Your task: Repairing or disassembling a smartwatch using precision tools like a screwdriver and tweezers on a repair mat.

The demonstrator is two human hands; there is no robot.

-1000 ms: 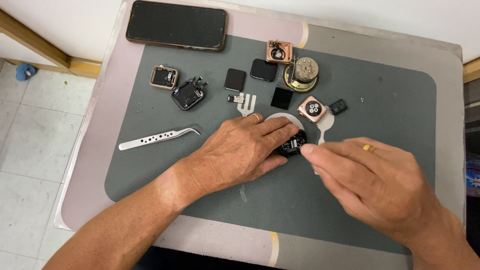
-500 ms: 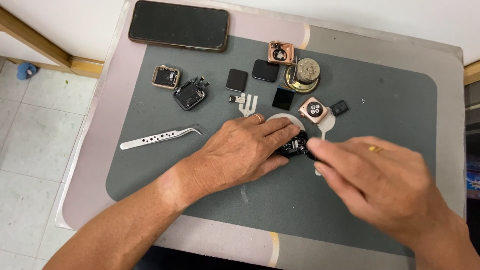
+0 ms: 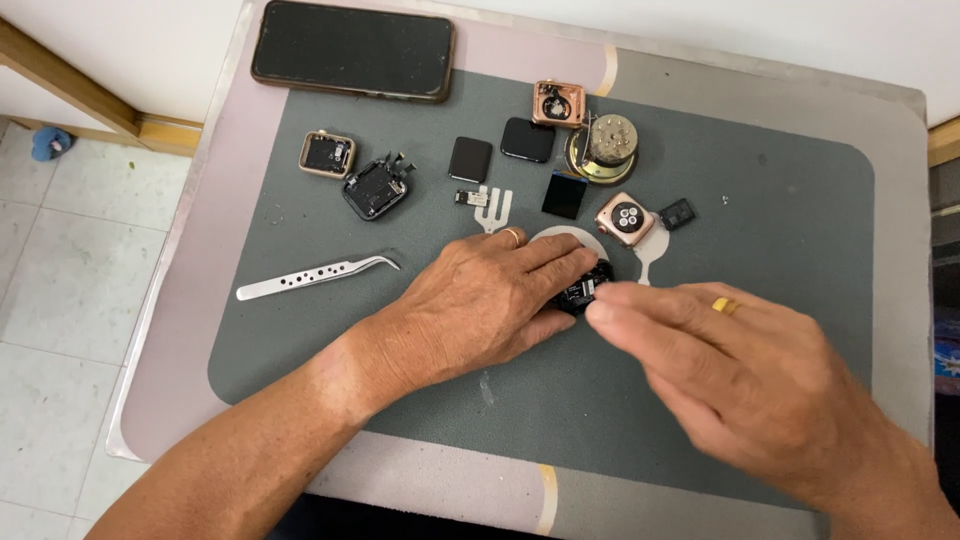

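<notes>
Left hand (image 3: 490, 300) lies palm-down on the grey work mat (image 3: 780, 230), fingers loosely curled over a small black watch module (image 3: 580, 292) and pinning it against the mat; a ring shows on one finger. Right hand (image 3: 740, 375) comes in from the near right, fingertips (image 3: 600, 305) pinched together and touching the module's right edge. Whether they grip anything small between them cannot be told; the hand is slightly blurred.

Module sits near mat centre, half hidden under the left fingers, on or just beside a white ring-shaped tool (image 3: 560, 240) whose handle shows to the right.

Just beyond, far side: a rose-gold watch case (image 3: 627, 218) lying back-up, a small black chip (image 3: 676, 212) to its right, a black square screen (image 3: 565, 194), a white forked pry tool (image 3: 492, 208), and a round brass-coloured part (image 3: 603, 150). Further out: two more dark screens (image 3: 470, 158), a second rose-gold case (image 3: 558, 103), opened, a dark opened case (image 3: 375, 187) and a gold-rimmed case (image 3: 327, 154) to the far left. Silver tweezers (image 3: 315, 275) lie left of the left wrist, well apart from the module. A dark phone (image 3: 352, 50) rests face-down across the mat's far-left edge.

Open room: bare mat to the right and far right of the hands, and along the near edge between the forearms. Table edge runs close along the left, with tiled floor (image 3: 60, 300) beyond.
</notes>
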